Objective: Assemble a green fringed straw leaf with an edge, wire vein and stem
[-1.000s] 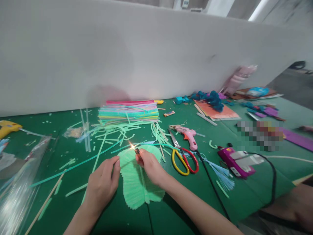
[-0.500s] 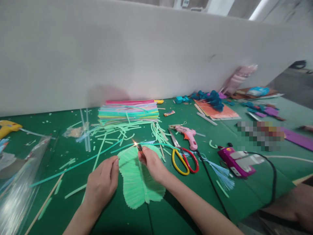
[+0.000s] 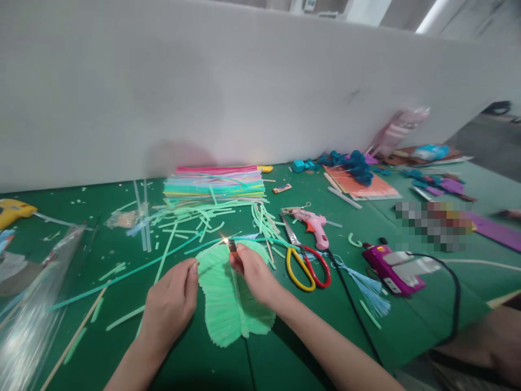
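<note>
A lit lighter (image 3: 232,247) is in my right hand (image 3: 252,267), its small flame burning at the top. Below it lies a light green pleated leaf shape (image 3: 220,317) with a ridge down its middle, flat on the table. My left hand (image 3: 173,293) is closed at the leaf's left edge, thumb against finger. What it pinches is too small to make out. A long teal strip (image 3: 134,274) runs across the table at the left, behind my left hand. Scissors (image 3: 308,266) with one yellow and one red handle rest right of the leaf.
A bundle of coloured pipe cleaners (image 3: 215,184) lies at the back, with cut green pieces (image 3: 203,214) before it. A pink glue gun (image 3: 313,225) and a purple device (image 3: 391,269) with a cable are on the right. Plastic wrapping (image 3: 49,304) and a yellow glue gun (image 3: 16,212) occupy the left.
Both hands stay nearly still, and the lighter remains lit. The leaf shape and the things around it have not visibly moved.
</note>
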Demonstrator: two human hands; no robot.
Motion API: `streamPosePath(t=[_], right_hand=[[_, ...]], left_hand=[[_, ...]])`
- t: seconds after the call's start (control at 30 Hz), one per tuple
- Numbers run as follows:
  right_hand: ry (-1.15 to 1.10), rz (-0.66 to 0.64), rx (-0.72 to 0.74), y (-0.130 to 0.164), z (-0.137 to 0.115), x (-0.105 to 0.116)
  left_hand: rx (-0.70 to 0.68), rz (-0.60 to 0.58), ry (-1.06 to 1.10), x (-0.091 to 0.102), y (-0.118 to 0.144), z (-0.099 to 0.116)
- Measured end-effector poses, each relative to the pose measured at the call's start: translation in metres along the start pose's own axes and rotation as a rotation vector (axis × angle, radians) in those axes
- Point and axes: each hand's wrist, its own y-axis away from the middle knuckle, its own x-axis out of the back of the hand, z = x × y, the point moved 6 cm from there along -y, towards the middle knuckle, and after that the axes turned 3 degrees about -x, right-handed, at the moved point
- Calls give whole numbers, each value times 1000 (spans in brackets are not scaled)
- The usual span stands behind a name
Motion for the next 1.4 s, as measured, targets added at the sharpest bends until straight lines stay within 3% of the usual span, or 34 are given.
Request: streamPosePath(t=[0.2,0.37,0.73,1.4], right_hand=[[-10,-31,8,2,0,-3],[-109,19,-11,-3,-1,3],[-116,56,-133,0,-26,15],[-190,84,-193,-1,-22,19]], left_hand=[[0,-4,-6,0,0,0],[11,8,-15,0,1,-1],[5,-1,-29,0,2,-2],[14,6,-57,1,0,-3]])
